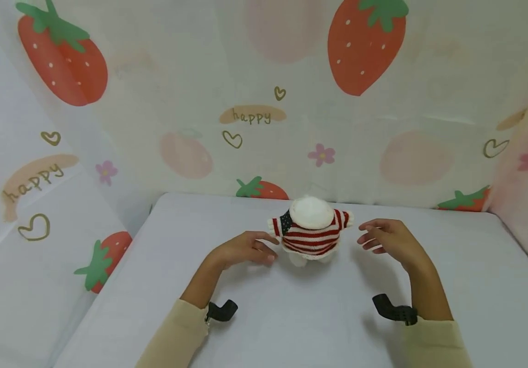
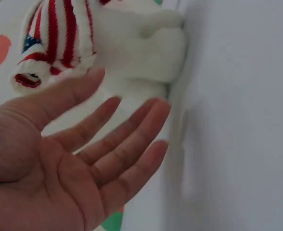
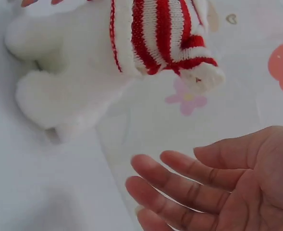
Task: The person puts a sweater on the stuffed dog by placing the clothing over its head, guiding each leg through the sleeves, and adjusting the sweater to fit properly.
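1. A small white plush toy (image 1: 311, 230) stands on the pale table (image 1: 452, 286), near the far edge. It wears a knitted sweater (image 1: 312, 239) with red and white stripes and a dark blue patch with white dots on one shoulder.
2. The left hand (image 1: 245, 249) lies at about 9 o'clock from the toy. Its fingers are straight and loose, and it holds nothing. The fingertips are just beside the toy's arm; I cannot tell if they touch it.
3. The right hand (image 1: 390, 237) hovers at about 3 o'clock from the toy. Its fingers are spread and a little bent, and it holds nothing too. There is a small gap between it and the toy.
4. I think both hands are getting set, one on each side, with no grip on the toy yet.
5. To take hold, the hands would need to come in from both sides and squeeze softly, so the toy does not tip over.
6. The strawberry cloth (image 1: 176, 76) behind the table has the word "happy" (image 1: 252, 116) at about 11 o'clock from the toy. The same word shows again on the left wall.
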The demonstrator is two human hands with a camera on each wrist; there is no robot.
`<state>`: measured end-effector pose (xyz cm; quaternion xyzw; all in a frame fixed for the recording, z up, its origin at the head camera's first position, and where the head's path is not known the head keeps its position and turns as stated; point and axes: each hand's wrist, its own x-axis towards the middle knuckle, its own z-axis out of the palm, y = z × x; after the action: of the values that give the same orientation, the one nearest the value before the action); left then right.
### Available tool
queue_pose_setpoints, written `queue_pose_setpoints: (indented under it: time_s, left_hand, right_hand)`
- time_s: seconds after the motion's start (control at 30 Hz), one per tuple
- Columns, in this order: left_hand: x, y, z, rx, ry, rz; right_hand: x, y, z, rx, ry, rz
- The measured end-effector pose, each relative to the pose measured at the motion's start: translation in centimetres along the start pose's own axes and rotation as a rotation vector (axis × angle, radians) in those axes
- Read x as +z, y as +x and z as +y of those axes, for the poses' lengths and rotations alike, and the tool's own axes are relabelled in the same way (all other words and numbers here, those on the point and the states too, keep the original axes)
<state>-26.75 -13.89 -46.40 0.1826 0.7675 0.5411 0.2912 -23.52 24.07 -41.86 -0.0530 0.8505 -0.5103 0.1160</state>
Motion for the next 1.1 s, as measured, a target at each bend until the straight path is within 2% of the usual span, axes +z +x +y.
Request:
queue_pose_setpoints:
  time_s: [0.1,0.23,0.33,0.4,0.5,0.6,0.67,0.73,0.83,1.1]
  left_hand:
    - [-1.2,-0.4,1.2,0.018,0.098,0.106]
    - [-2.1,-0.3,3.6,0.121,0.192,0.247]
    - [-2.1,-0.2,5.9,0.196,0.279,0.321]
    - [-1.7,-0.1,7.6,0.215,0.321,0.35]
    - [-0.7,0.1,9.9,0.232,0.368,0.347]
    - [0.3,0.6,11.5,0.229,0.404,0.281]
    - [1.1,0.8,12.0,0.2,0.415,0.23]
    - [1.6,1.0,12.2,0.165,0.419,0.193]
    - [2.2,1.3,12.0,0.107,0.406,0.175]
    - [3.0,1.7,11.1,0.016,0.323,0.194]
  right_hand:
    - [-0.3,0.0,-1.0,-0.054,-0.083,0.066]
    - [-0.6,-0.3,-3.5,-0.155,-0.22,0.138]
    - [-0.4,-0.2,-5.7,-0.22,-0.293,0.144]
    - [-0.1,0.1,-7.0,-0.254,-0.328,0.115]
    - [0.6,0.5,-8.5,-0.278,-0.355,0.047]
    - [1.4,0.9,-9.3,-0.287,-0.385,-0.013]
    - [1.9,0.9,-9.6,-0.296,-0.406,-0.038]
    - [2.3,1.1,-9.6,-0.304,-0.423,-0.051]
    - [2.8,1.2,-9.6,-0.288,-0.427,-0.055]
    - [3.8,1.5,-9.2,-0.149,-0.372,-0.01]
